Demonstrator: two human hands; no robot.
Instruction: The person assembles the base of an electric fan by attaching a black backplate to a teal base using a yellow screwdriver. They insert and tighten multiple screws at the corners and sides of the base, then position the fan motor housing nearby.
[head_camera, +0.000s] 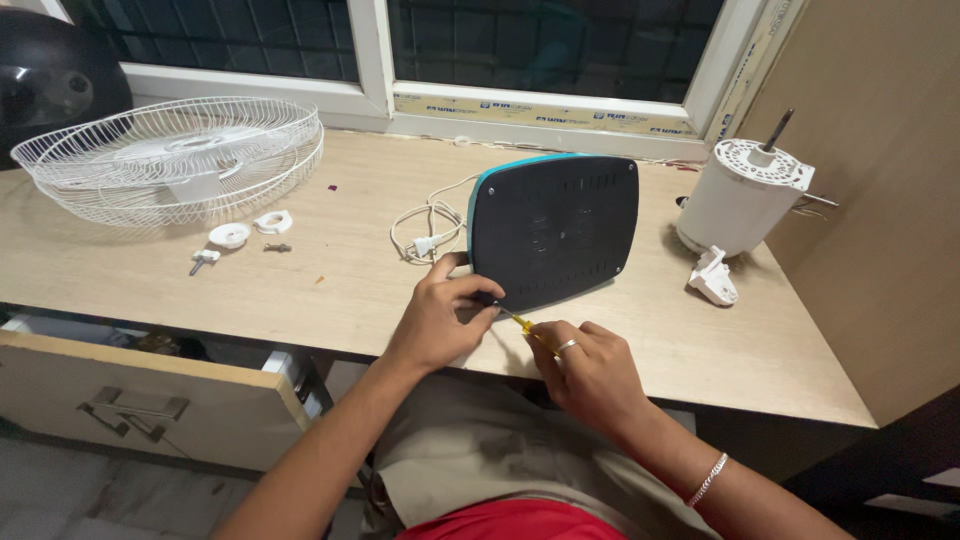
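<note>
- The right hand (590, 372) pinches a thin screwdriver with a yellow translucent handle (522, 322) between thumb and fingers closed narrowly on the handle; the tip points up and to the left toward the lower edge of the panel.
- The left hand (445, 318) has its fingers curled against the lower left corner of the dark grey, rounded rectangular plastic base with a teal rim (553, 228), the thumb up beside the edge; it steadies the base, and whether it also pinches a screw I cannot tell.
- The base stands tilted on its edge near the front of the pale wooden desk (330, 290), underside with vent slots turned toward the person.
- The step in hand looks like working a screw at the bottom corner of the base; the tip meets the panel under the left fingers, so the screw head is hidden.
- Judging from this, the next move calls for keeping the tip seated and square while the left hand keeps the base from sliding.
- Just behind the base lies a coiled white power cord with its plug (425, 232).
- Well to the right stands a white cylindrical motor housing with a metal shaft (745, 197), a small white plastic part (712, 279) beside it.
- Far left rests a white wire fan guard (175, 160), with small white caps and screws (245, 236) in front of it.
</note>
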